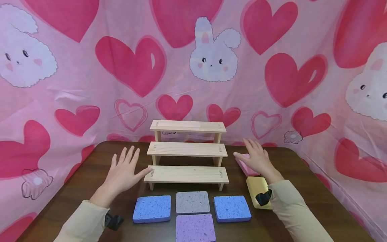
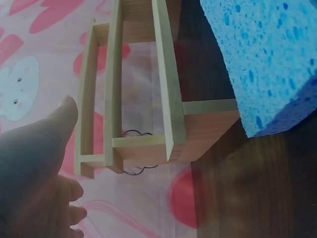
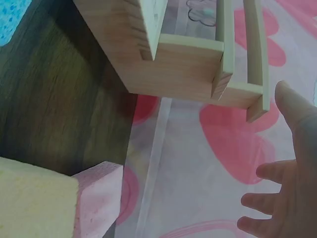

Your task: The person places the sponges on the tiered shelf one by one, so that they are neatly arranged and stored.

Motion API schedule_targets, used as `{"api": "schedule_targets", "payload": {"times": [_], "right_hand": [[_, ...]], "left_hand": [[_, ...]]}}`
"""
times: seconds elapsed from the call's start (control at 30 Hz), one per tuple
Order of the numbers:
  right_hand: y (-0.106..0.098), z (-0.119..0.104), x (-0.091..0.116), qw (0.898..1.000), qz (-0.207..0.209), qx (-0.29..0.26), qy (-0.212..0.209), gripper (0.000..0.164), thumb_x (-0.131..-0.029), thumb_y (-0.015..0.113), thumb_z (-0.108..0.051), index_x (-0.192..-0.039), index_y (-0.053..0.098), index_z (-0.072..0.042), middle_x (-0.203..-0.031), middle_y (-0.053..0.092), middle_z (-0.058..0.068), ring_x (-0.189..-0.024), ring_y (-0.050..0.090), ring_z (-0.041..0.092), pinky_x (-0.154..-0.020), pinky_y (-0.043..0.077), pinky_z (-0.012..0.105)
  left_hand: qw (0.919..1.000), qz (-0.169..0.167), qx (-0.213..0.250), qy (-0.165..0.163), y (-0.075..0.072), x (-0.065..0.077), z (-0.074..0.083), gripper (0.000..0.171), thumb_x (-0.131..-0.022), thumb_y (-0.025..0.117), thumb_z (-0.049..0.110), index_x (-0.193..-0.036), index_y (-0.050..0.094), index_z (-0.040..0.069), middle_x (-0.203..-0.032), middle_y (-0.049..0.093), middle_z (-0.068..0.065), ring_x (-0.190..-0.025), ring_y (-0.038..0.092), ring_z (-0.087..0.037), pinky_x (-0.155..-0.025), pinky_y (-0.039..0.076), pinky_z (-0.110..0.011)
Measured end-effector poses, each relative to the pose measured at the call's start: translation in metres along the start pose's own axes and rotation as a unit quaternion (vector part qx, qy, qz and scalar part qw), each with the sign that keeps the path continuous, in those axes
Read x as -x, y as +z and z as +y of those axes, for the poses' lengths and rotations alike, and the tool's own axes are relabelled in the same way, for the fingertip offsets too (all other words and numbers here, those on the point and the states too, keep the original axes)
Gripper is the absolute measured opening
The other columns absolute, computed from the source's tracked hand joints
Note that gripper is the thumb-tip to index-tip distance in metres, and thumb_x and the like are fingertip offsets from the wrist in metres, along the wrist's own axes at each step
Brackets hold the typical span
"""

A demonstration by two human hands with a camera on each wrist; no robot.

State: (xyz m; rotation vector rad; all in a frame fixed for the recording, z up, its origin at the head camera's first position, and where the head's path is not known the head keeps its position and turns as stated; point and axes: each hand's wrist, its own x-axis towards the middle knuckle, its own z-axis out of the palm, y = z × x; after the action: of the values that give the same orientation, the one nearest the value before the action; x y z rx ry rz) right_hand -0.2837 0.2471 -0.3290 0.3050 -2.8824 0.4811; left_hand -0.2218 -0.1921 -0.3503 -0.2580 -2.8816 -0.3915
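A three-step wooden shelf [image 1: 187, 173] stands on the dark table. My left hand [image 1: 122, 173] hovers at its left side, fingers spread, thumb tip overlapping the lowest step's left end in the head view. On the other side my right hand [image 1: 257, 158] is held above a pink sponge [image 1: 246, 168], fingers spread and holding nothing. A yellow sponge [image 1: 257, 190] lies under the right wrist. In front of the shelf are a left blue sponge [image 1: 152, 209], a grey sponge [image 1: 192, 202], a right blue sponge [image 1: 232, 208] and a purple sponge [image 1: 195, 228].
The brown wooden table [image 1: 96, 164] has rounded far corners. Behind it and along both sides hangs a pink cloth [image 1: 178, 77] printed with hearts and rabbits. Each wrist wears a small black device, the left device [image 1: 113, 222] and the right device [image 1: 263, 197].
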Motion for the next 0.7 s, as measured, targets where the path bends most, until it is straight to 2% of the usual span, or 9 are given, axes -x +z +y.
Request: {"api": "schedule_targets", "payload": {"times": [0.23,0.47,0.7], "right_hand": [[0.002,0.01,0.001,1.0,-0.006,-0.021,0.006,0.086,-0.086,0.051,-0.056,-0.144,0.023,0.0,-0.144,0.02,0.03,-0.13,0.014,0.049,-0.096,0.014,0.069],[0.007,0.024,0.002,0.998,-0.022,-0.06,0.025,0.085,-0.087,0.053,-0.052,-0.145,0.018,-0.001,-0.145,0.018,0.029,-0.129,0.013,0.049,-0.096,0.013,0.07],[0.013,0.038,0.003,0.996,-0.009,-0.085,0.003,0.081,-0.088,0.057,-0.044,-0.144,0.021,0.002,-0.142,0.023,0.03,-0.128,0.02,0.048,-0.098,0.019,0.065]], "left_hand": [[0.9999,0.0,0.011,0.012,0.004,0.002,-0.003,0.089,-0.083,0.057,0.054,-0.141,0.026,-0.006,-0.145,0.018,-0.03,-0.132,0.007,-0.047,-0.102,-0.003,-0.063],[0.9997,-0.003,0.015,0.017,0.007,0.003,-0.005,0.09,-0.083,0.056,0.055,-0.141,0.026,-0.006,-0.144,0.019,-0.03,-0.132,0.007,-0.048,-0.102,-0.002,-0.063],[0.9994,-0.014,0.028,0.017,0.013,0.004,-0.009,0.09,-0.083,0.055,0.056,-0.141,0.026,-0.007,-0.144,0.019,-0.031,-0.132,0.007,-0.048,-0.101,0.0,-0.065]]}}
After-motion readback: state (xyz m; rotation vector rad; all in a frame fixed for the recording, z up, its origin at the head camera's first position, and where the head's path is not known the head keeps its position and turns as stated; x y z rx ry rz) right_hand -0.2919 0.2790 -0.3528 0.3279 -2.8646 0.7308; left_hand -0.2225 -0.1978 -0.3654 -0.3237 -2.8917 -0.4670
